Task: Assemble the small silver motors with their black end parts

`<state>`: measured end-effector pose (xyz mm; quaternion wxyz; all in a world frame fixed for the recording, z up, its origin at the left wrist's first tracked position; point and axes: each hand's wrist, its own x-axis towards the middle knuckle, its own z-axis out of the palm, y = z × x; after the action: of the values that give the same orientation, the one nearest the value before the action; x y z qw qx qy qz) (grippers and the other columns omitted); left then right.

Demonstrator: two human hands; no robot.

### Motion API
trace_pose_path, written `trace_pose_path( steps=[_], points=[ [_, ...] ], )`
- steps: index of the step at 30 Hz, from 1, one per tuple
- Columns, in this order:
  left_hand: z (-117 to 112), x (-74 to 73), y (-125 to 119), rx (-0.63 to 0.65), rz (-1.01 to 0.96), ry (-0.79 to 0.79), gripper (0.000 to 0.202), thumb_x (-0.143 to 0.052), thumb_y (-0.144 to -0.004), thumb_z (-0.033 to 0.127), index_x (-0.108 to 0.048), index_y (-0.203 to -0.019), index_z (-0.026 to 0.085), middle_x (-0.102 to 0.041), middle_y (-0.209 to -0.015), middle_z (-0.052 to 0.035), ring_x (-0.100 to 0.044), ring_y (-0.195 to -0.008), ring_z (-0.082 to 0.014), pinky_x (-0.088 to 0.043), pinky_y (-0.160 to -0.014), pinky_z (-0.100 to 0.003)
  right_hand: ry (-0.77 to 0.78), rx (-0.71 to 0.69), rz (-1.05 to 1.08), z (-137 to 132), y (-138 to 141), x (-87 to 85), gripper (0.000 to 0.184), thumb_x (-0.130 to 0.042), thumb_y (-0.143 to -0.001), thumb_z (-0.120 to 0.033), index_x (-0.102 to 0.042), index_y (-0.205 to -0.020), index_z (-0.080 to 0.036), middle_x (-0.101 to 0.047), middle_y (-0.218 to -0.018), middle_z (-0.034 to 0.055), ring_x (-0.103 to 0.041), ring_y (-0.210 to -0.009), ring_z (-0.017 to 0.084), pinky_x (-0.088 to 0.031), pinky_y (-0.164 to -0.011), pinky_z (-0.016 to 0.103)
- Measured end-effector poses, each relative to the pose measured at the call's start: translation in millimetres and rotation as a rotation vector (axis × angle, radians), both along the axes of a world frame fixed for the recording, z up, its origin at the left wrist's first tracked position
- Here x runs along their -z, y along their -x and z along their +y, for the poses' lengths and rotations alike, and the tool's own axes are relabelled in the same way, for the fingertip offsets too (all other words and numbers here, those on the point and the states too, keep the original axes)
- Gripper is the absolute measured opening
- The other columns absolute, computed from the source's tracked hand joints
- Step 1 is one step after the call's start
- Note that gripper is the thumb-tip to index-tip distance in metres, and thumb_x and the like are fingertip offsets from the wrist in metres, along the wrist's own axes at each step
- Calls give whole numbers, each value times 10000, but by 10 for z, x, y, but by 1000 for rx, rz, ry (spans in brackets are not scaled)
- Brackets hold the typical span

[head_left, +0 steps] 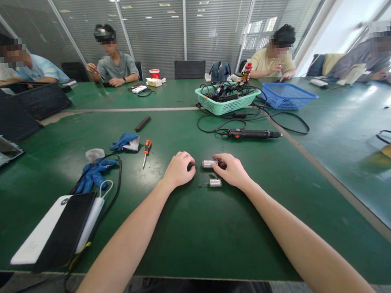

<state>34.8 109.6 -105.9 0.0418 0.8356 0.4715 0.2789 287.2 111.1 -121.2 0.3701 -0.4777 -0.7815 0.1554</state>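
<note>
I am pinching one small metal motor with my right hand while my left hand is curling closed near it on the tabletop, so I judge a gentle, steady grip is best, with the second motor lying just beside.

Two small silver cylindrical motors lie on their sides on the green table. The upper motor lies crosswise, its right end touching the fingers of the right hand. The lower motor lies just below it, beside the same hand, shaft pointing left.
</note>
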Motion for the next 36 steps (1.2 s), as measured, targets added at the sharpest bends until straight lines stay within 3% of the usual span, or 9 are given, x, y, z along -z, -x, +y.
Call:
trace_pose_path(
  steps=[5, 11, 18, 25, 36],
  points=[
    [-41, -23, 24, 16, 7, -7, 84, -600, -851, 202, -664, -906, 203, -646, -1020, -75, -575, -1018, -242, -506, -923, -423, -38, 2, 32, -54, -2, -68, 268, -604, -906, -321, -703, -1131, -214, -712, -1116, 88, -678, -984, 238, -589, -817, 368],
    [-65, -27, 51, 6, -8, -4, 100, -579, -863, 185, -670, -902, 201, -656, -1006, -74, -579, -1014, -239, -509, -935, -425, -179, -10, 10, -191, 8, -174, 209, -554, -923, -261, -709, -1062, -235, -714, -1051, 82, -649, -1013, 261, -548, -930, 426],
    [-61, -35, 58, 21, -20, -15, 114, -560, -874, 173, -664, -911, 200, -661, -994, -70, -580, -999, -232, -510, -936, -412, -213, -322, -134, -459, 203, -330, 231, -558, -937, -249, -696, -1122, -246, -696, -1118, 90, -618, -1093, 270, -523, -1000, 447],
    [-60, -32, 50, 46, -13, -13, 123, -555, -870, 161, -654, -930, 200, -666, -1008, -71, -586, -999, -232, -513, -933, -404, -127, -419, -291, -498, 356, -286, 221, -625, -925, -317, -702, -1114, -231, -678, -1049, 91, -614, -1049, 270, -533, -960, 449],
    [-49, -12, 29, 42, 0, -15, 118, -556, -873, 160, -656, -921, 199, -660, -993, -70, -585, -993, -232, -512, -920, -397, -99, -428, -275, -460, 369, -275, 95, -609, -947, -246, -691, -969, -204, -636, -949, 80, -590, -954, 240, -519, -882, 400]
  ],
)
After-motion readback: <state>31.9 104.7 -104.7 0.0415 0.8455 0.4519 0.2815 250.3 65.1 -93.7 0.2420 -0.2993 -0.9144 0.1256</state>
